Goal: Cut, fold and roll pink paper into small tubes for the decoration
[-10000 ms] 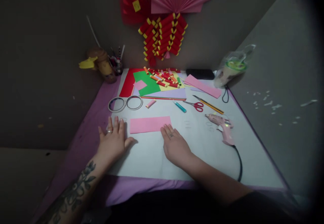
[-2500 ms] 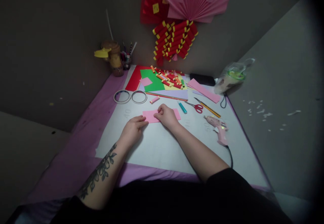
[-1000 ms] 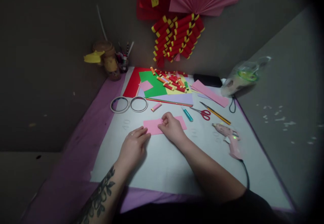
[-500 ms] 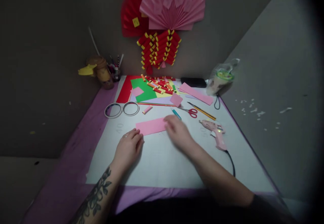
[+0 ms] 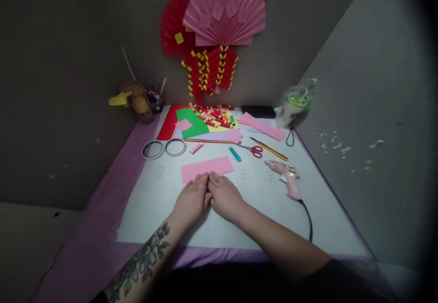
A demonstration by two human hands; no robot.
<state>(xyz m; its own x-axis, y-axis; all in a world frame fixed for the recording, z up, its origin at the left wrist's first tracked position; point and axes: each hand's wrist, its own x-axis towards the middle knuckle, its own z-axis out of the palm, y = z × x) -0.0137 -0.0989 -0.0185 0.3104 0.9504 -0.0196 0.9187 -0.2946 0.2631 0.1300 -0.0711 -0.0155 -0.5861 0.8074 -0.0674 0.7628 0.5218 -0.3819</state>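
Note:
A pink paper strip [image 5: 207, 166] lies crosswise on the white sheet [image 5: 219, 227] in front of me. My left hand [image 5: 190, 199] and my right hand [image 5: 226, 197] meet at the middle of its near edge. The fingers of both are bent and closed on that edge, with thumbs tucked in close together. My fingers cover part of the edge. Just beyond the strip are a small pink paper roll [image 5: 196, 148] and a teal stick-shaped piece [image 5: 235, 154].
Two tape rolls [image 5: 175, 147] lie left. Right are red-handled scissors [image 5: 256, 151], a yellow craft knife [image 5: 270, 148] and a corded pink glue gun [image 5: 289, 177]. Behind are red paper rolls [image 5: 215, 116], coloured sheets [image 5: 190, 122], a phone [image 5: 259, 112] and a bagged cup [image 5: 296, 107].
My right hand has left the strip's right end and moved left and nearer to me. My left hand has slid right along the near edge, so both now meet. The view shifted slightly.

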